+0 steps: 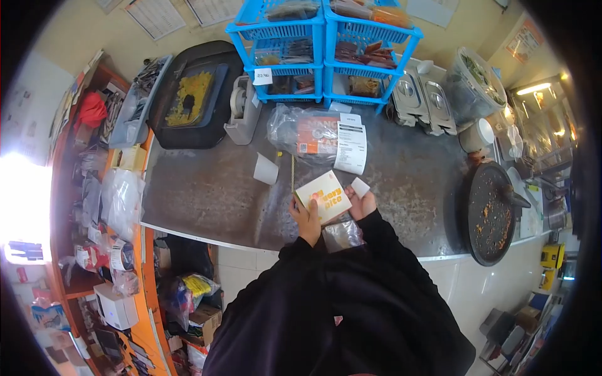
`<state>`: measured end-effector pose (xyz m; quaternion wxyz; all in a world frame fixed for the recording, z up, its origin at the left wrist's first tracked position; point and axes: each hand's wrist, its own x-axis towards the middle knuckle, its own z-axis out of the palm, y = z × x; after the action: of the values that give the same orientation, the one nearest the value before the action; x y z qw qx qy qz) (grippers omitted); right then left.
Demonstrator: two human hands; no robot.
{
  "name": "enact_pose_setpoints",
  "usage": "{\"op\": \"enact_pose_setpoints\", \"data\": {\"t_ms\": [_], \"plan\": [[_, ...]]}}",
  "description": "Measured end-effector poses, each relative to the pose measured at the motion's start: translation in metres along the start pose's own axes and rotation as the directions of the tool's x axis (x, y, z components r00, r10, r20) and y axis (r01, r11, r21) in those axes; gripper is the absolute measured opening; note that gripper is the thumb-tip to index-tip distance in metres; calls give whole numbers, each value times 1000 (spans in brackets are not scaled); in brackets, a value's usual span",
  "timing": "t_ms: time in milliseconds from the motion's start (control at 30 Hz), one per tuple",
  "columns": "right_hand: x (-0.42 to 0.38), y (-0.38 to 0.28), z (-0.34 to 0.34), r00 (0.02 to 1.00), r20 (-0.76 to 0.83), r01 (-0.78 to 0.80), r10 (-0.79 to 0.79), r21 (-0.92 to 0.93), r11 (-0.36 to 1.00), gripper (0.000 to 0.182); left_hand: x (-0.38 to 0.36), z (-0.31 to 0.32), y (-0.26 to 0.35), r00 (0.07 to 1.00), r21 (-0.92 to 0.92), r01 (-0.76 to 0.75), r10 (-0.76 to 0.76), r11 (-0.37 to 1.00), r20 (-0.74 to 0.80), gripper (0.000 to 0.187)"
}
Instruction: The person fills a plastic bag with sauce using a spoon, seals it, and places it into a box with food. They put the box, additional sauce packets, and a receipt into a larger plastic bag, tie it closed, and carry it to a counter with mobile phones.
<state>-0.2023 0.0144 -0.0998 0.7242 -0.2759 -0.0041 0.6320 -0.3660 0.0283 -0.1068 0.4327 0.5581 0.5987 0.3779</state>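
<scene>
In the head view, my left hand grips a white box with orange and yellow lettering, its thumb across the printed face. My right hand is just right of the box, with a small white slip pinched in its fingers. Beneath the hands, at the table's front edge, lies a clear plastic bag. Beyond the box rests a plastic-wrapped package with an orange label. A long printed receipt lies over its right side. To the left is a white paper piece, curled or cup-shaped.
Blue stacked racks with packets stand at the back of the metal table. A tape dispenser and black tray are at back left. A round dark stone plate overhangs the right front edge, below lidded metal containers.
</scene>
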Motion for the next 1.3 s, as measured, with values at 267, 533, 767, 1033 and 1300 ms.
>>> {"op": "enact_pose_setpoints", "data": {"t_ms": [267, 533, 767, 1033, 1300], "plan": [[-12, -32, 76, 951, 291, 145, -104, -121, 982, 10, 12, -56, 97, 786, -623, 616, -327, 482, 525, 81], [-61, -61, 156, 844, 458, 525, -279, -598, 606, 19, 50, -82, 131, 681, -592, 723, -225, 356, 696, 51], [-54, -48, 153, 611, 765, 771, -204, -634, -68, 28, 41, -72, 149, 693, -536, 711, -320, 455, 646, 59], [-48, -64, 151, 417, 907, 823, -65, -407, -397, 38, 46, -72, 132, 551, -487, 820, -180, 301, 815, 67], [-55, -73, 148, 420, 878, 637, -229, -465, -615, 76, 44, -68, 122, 427, -408, 901, -145, 147, 892, 60]]}}
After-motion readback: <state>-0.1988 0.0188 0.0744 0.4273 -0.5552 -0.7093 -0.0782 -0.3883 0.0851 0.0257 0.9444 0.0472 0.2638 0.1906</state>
